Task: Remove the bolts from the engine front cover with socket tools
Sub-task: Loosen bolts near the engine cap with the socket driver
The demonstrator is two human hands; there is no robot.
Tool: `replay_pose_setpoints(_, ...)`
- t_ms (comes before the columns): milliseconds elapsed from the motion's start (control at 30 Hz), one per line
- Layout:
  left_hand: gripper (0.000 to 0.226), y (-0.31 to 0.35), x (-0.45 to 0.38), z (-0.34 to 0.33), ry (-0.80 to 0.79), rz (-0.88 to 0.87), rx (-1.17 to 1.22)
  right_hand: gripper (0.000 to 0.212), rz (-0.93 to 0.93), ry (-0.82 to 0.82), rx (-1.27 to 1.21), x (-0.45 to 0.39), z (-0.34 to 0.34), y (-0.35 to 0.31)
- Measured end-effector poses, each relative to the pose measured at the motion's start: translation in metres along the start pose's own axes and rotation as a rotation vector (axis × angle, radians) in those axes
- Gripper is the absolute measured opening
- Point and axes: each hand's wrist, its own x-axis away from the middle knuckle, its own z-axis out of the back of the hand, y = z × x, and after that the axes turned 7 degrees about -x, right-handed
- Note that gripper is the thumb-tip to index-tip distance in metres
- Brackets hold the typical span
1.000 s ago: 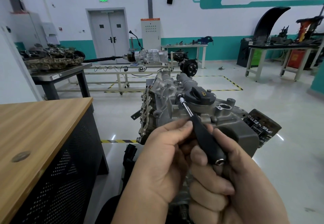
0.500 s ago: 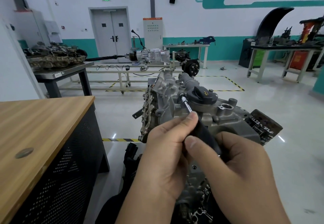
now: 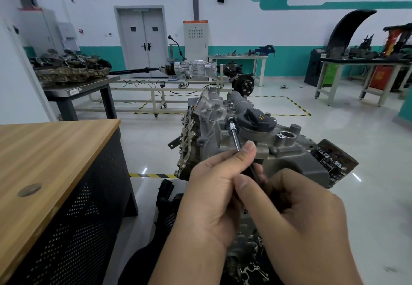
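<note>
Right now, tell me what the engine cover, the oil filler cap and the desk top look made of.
Engine cover: likely cast aluminium, dull grey, rough surface.
Oil filler cap: probably plastic, matte black, yellow oil-can mark.
Desk top: wood or wood-look laminate, satin, with straight grain lines.

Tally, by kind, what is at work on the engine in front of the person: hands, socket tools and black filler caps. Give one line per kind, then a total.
Hands: 2 (left hand, right hand)
Socket tools: 1 (socket driver)
Black filler caps: 1 (filler cap)
Total: 4
</note>
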Motion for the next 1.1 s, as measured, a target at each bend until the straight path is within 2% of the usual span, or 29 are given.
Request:
replay_pose_setpoints(67,0.021,-0.002,0.000,0.000,0.002,-0.007,0.002,0.045,0.005,0.039,0.117,-0.001,-0.002,0.001)
replay_pose_setpoints(100,0.025,-0.003,0.000,0.001,-0.014,-0.015,0.018,0.048,-0.029,0.028,0.049,-0.001,-0.005,0.002)
replay_pose_setpoints(167,0.033,-0.001,0.001,0.003,-0.079,-0.003,0.106,0.049,-0.292,-0.038,-0.364,-0.004,-0.005,0.000)
replay_pose_setpoints(233,0.045,0.002,0.000,0.006,-0.125,0.006,0.167,0.037,-0.648,-0.133,-0.848,-0.007,-0.006,-0.004)
replay_pose_setpoints(300,0.046,0.002,-0.002,0.009,-0.112,-0.010,0.127,0.034,-0.779,-0.198,-1.021,-0.006,-0.006,-0.012)
replay_pose_setpoints(367,0.032,0.002,-0.002,0.008,-0.114,-0.007,0.052,0.046,-0.743,-0.129,-0.860,-0.003,-0.004,-0.012)
replay_pose_setpoints(433,0.024,0.003,-0.002,0.005,-0.152,-0.004,-0.013,0.065,-0.370,-0.054,-0.360,-0.001,-0.001,-0.010)
replay_pose_setpoints(467,0.027,0.003,-0.002,0.003,-0.159,0.000,-0.024,0.067,-0.195,-0.041,-0.096,0.000,0.000,-0.013)
replay_pose_setpoints(500,0.031,0.003,-0.002,0.002,-0.153,0.004,-0.031,0.066,-0.105,-0.004,0.106,-0.001,0.001,-0.013)
replay_pose_setpoints(633,0.034,0.002,-0.002,0.000,-0.110,-0.050,-0.063,0.062,-0.136,-0.002,0.282,-0.005,0.000,-0.014)
replay_pose_setpoints(700,0.030,0.000,-0.004,0.000,-0.054,-0.088,-0.074,0.060,-0.183,-0.069,0.253,-0.007,0.003,-0.012)
replay_pose_setpoints(767,0.023,-0.003,-0.007,0.000,-0.004,-0.126,-0.097,0.063,-0.302,-0.121,0.033,-0.007,0.002,-0.013)
replay_pose_setpoints(833,0.021,-0.005,-0.008,0.001,0.041,-0.176,-0.141,0.049,-0.593,-0.092,-0.324,-0.005,0.000,-0.012)
replay_pose_setpoints(900,0.021,-0.006,-0.009,0.001,0.100,-0.255,-0.213,0.057,-0.791,-0.108,-0.674,-0.002,-0.005,-0.011)
replay_pose_setpoints(933,0.021,-0.006,-0.009,0.001,0.138,-0.297,-0.249,0.061,-0.822,-0.150,-0.826,0.000,-0.005,-0.011)
replay_pose_setpoints(1000,0.023,-0.005,-0.010,0.000,0.205,-0.352,-0.315,0.053,-0.876,-0.217,-1.100,0.000,-0.009,-0.010)
replay_pose_setpoints(1100,0.029,-0.003,-0.011,0.000,0.218,-0.318,-0.378,0.050,-0.885,-0.294,-1.356,0.004,-0.017,-0.008)
